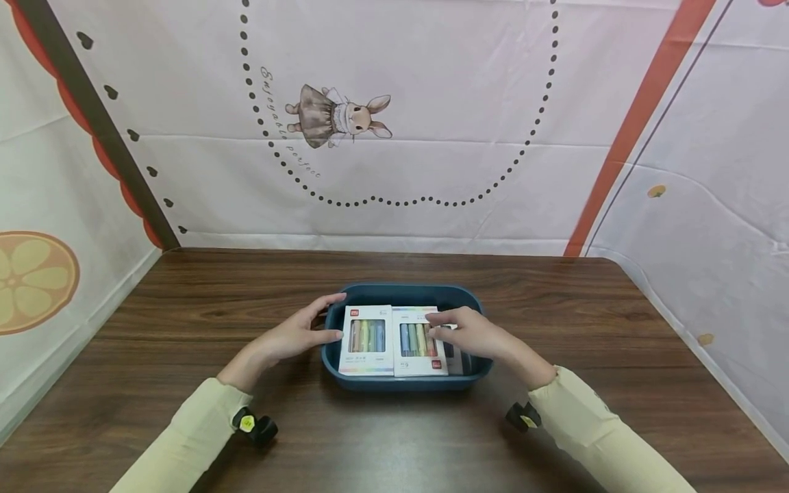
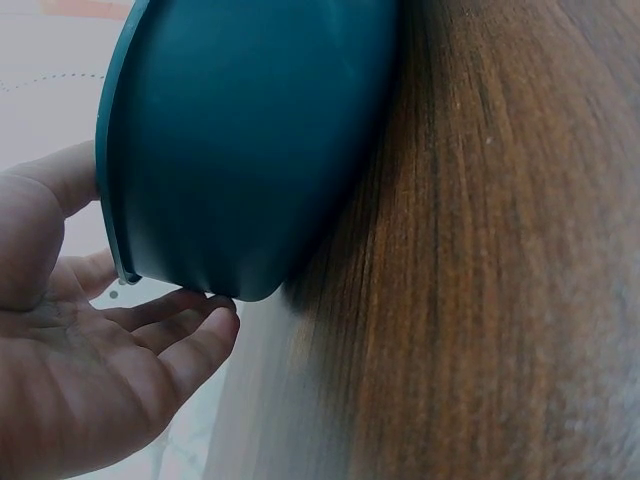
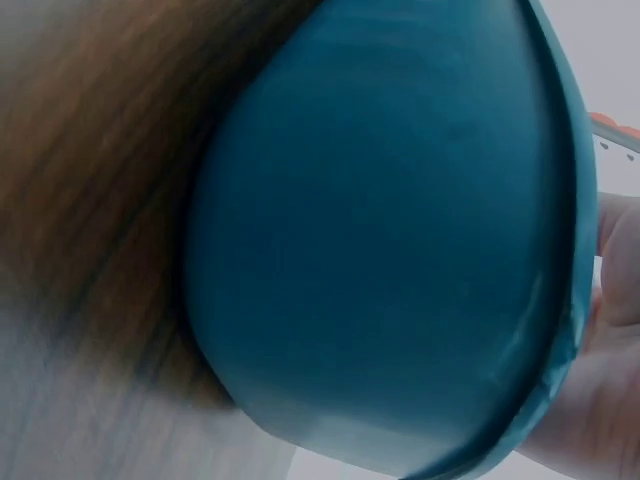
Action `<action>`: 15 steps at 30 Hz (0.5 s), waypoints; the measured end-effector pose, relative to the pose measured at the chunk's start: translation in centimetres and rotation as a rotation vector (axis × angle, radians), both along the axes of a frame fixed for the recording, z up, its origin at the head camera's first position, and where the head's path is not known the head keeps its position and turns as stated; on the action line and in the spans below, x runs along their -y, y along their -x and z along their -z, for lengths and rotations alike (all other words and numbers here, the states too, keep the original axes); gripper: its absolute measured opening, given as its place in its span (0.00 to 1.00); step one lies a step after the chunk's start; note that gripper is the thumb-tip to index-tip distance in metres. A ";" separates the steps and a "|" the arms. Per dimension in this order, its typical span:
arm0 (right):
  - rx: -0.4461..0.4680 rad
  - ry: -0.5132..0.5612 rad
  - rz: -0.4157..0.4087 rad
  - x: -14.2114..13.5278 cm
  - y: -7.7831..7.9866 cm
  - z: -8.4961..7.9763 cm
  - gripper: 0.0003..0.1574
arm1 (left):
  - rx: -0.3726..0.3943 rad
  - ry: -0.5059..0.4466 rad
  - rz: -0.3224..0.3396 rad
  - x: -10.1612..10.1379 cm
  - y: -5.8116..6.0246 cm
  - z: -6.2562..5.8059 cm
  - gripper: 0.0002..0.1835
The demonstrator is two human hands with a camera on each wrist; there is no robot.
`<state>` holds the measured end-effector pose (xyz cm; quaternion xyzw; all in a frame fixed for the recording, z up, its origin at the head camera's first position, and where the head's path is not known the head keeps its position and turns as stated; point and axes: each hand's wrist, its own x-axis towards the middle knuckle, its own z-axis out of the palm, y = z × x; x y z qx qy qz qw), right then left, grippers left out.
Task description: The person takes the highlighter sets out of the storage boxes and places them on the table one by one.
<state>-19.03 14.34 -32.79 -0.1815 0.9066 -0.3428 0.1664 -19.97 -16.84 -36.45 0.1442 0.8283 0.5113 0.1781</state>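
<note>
A blue plastic bin (image 1: 407, 385) sits on the wooden table, holding two white boxes of coloured sticks, kind unclear. The left box (image 1: 366, 363) and right box (image 1: 419, 370) lie flat side by side, with windows showing the colours. My left hand (image 1: 290, 337) holds the bin's left end. Its thumb and index reach over the rim, while the other fingers lie against the outer wall in the left wrist view. My right hand (image 1: 471, 333) reaches over the right rim, fingertips at the right box's upper edge. In the right wrist view, the bin wall hides those fingertips.
Beneath the right hand, a dark-windowed item (image 1: 455, 359) shows beside the right box. Wood-grain tabletop (image 1: 246, 274) surrounds the bin. Behind it hangs a white printed cloth (image 1: 431, 171), with more cloth along both sides. Each wrist wears a small black camera (image 1: 265, 430).
</note>
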 end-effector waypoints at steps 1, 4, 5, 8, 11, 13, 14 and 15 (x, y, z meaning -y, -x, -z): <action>0.007 0.014 0.017 0.0 0.0 0.1 0.24 | -0.003 -0.002 0.004 0.0 0.0 0.0 0.34; 0.027 0.057 0.062 -0.1 0.1 0.3 0.24 | -0.012 -0.009 0.017 0.1 0.0 0.1 0.35; 0.030 0.070 0.075 -0.1 0.2 0.3 0.24 | -0.012 -0.011 0.019 0.1 0.0 0.1 0.35; 0.055 0.117 0.111 -0.2 0.2 0.4 0.25 | -0.014 -0.014 0.021 0.1 0.1 0.1 0.35; 0.099 0.173 0.164 -0.2 0.4 0.4 0.26 | -0.015 -0.016 0.022 0.1 0.1 0.1 0.34; 0.132 0.211 0.201 -0.3 0.4 0.4 0.27 | -0.021 -0.016 0.031 0.1 0.1 0.1 0.34; 0.145 0.227 0.221 -0.3 0.5 0.4 0.28 | -0.022 -0.017 0.033 0.1 0.1 0.1 0.34; 0.154 0.240 0.239 -0.3 0.5 0.4 0.28 | -0.023 -0.018 0.036 0.1 0.2 0.1 0.34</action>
